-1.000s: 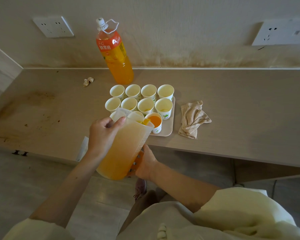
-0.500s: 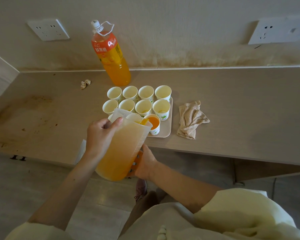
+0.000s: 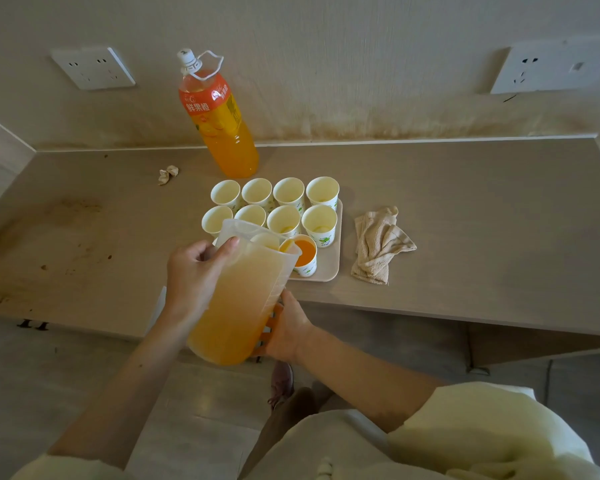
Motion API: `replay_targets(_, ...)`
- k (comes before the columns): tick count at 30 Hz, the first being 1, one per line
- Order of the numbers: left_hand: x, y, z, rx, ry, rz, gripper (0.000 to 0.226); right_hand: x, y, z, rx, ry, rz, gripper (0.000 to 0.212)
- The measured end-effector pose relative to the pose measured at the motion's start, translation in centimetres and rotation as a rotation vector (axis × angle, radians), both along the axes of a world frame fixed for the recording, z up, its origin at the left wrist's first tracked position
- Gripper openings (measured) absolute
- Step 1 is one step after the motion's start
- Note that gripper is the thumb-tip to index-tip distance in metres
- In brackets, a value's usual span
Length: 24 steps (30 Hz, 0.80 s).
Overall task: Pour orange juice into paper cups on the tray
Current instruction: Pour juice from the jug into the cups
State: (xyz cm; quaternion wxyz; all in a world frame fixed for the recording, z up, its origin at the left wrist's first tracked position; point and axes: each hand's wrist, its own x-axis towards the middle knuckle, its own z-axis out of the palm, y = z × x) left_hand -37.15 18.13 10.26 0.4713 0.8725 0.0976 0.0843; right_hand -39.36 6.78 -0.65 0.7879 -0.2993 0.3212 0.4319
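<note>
Still tilted, the gripped pitcher (image 3: 243,299) overhangs the cup (image 3: 305,255) with its spout.

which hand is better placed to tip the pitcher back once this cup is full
Probably the right hand: it grips the pitcher by its orange handle, while the left hand only steadies its rim.

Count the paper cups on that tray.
10. Back row, four paper cups; middle row, four; front row of the tray, two: one holding orange juice, one seen through the pitcher, which may hide more.
</note>
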Motion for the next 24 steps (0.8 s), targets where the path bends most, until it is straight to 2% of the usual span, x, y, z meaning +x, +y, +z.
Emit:
replay_targets(12,1.0,-0.1,1.8,-0.043,-0.049,0.0,0.055,0.7,-1.3,2.9,0.027,-0.141,-0.032,0.06)
replay_targets(17,2.6,-0.2,2.5,-0.031,-0.055,-0.033,0.05,1.7,-0.9,3.7,0.016,-0.108,-0.015,0.083)
replay_targets(24,6.3,-1.0,3.1,-0.011,-0.058,-0.123,0.05,4.0,-0.6,4.3,-0.086,0.028,-0.131,0.073)
